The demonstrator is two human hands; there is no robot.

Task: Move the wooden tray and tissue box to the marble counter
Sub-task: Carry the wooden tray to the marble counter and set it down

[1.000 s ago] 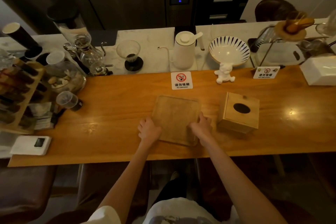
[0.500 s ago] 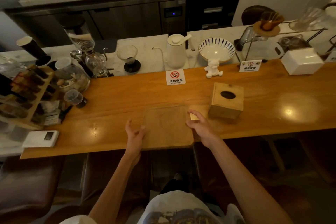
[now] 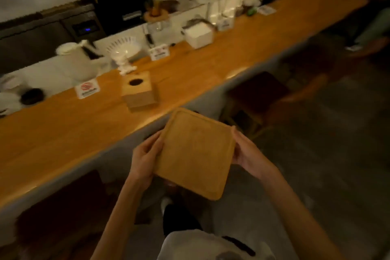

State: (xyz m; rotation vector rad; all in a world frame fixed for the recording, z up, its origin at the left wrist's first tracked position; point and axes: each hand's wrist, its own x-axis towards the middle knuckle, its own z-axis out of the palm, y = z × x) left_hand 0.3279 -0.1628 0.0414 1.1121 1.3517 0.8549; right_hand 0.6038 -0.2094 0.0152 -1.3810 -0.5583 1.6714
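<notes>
Left hand (image 3: 145,158) and right hand (image 3: 248,154), set apart, each clamp one opposite side edge of the wooden tray (image 3: 194,154); the thumbs lie along the rim and the fingers curl beneath. The tray is held in the air, tilted, in front of the near edge of the table (image 3: 63,129), above the floor and the person's legs. It touches nothing except the two hands, and its inner face is bare.

The tissue box (image 3: 140,91), a wooden cube with a dark oval opening on top, stands on the table beyond the tray, well apart from both hands. A no-smoking sign (image 3: 87,89) stands just beside it on the left, and a small white figurine (image 3: 125,66) stands close behind it.

Behind the table runs the marble counter (image 3: 42,74), which carries a white kettle (image 3: 76,61) and a striped bowl (image 3: 124,46). Farther right along the table stand a second sign (image 3: 160,53) and a white box (image 3: 199,35). A dark stool (image 3: 259,93) stands below the table edge. The view is blurred, so finer detail cannot be told.
</notes>
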